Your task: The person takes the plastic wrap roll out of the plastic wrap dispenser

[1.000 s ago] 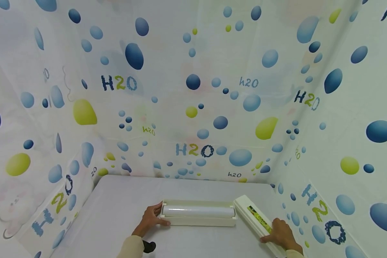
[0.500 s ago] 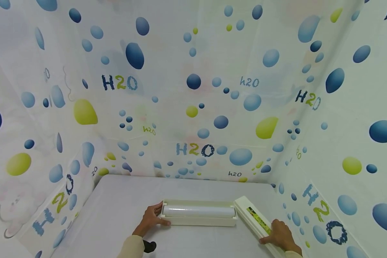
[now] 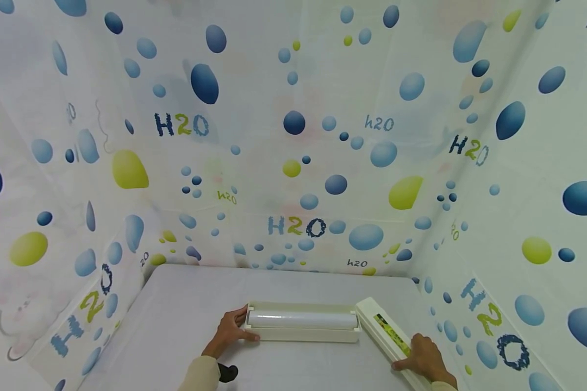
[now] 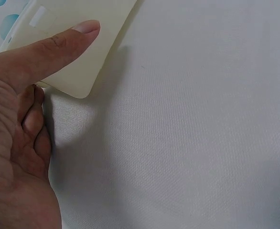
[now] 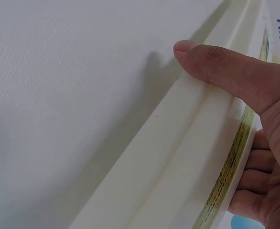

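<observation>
An open cream dispenser box (image 3: pixel 303 336) lies crosswise on the table, with a shiny roll of what looks like cling film (image 3: pixel 303 319) inside. My left hand (image 3: pixel 230 332) grips its left end, fingers behind and thumb on the front; the left wrist view shows the thumb flat across the box end (image 4: pixel 78 80). To the right, a long cream lid (image 3: pixel 382 326) with a yellow-green label slants toward me, its far end near the box's right end. My right hand (image 3: pixel 424 359) holds its near part, thumb on the inner side, fingers on the outer side under the label strip (image 5: pixel 226 179).
A white cloth covers the table (image 3: pixel 186 293). Patterned sheets with blue and green drops enclose it at the back (image 3: pixel 254 184) and both sides. A small black object (image 3: pixel 228 372) shows beside my left sleeve (image 3: pixel 200 373).
</observation>
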`<state>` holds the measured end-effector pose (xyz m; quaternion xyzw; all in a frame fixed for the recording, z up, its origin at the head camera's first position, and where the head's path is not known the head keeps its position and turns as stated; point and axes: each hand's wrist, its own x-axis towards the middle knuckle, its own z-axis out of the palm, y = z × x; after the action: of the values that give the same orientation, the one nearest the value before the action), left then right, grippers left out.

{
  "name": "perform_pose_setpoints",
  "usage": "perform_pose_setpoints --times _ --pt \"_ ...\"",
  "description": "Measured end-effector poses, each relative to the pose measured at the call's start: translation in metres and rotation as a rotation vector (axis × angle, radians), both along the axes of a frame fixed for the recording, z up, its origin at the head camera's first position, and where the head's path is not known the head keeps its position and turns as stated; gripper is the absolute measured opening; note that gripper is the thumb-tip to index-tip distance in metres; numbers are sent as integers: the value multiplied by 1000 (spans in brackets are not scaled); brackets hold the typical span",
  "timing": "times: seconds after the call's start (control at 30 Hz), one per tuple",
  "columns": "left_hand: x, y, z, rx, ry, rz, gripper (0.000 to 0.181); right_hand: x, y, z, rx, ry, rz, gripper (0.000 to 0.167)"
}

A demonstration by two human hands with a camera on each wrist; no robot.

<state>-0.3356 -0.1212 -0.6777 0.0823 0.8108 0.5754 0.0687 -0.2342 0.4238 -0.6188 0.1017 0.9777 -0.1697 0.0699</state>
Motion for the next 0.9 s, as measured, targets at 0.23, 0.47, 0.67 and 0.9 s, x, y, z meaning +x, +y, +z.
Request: perform_pose_setpoints --times 0.23,0.47,0.67,0.9 --pt "3 1 1 10 -4 2 114 -1 0 -3 -7 -7 -16 76" --pt "6 5 12 -7 -11 21 109 1 -2 -5 -18 -54 -74 79" --pt "8 6 16 -4 -35 37 108 4 -6 -5 -4 -45 -68 77" --pt "9 7 17 -9 -33 56 108 6 -9 -5 9 -50 -72 76"
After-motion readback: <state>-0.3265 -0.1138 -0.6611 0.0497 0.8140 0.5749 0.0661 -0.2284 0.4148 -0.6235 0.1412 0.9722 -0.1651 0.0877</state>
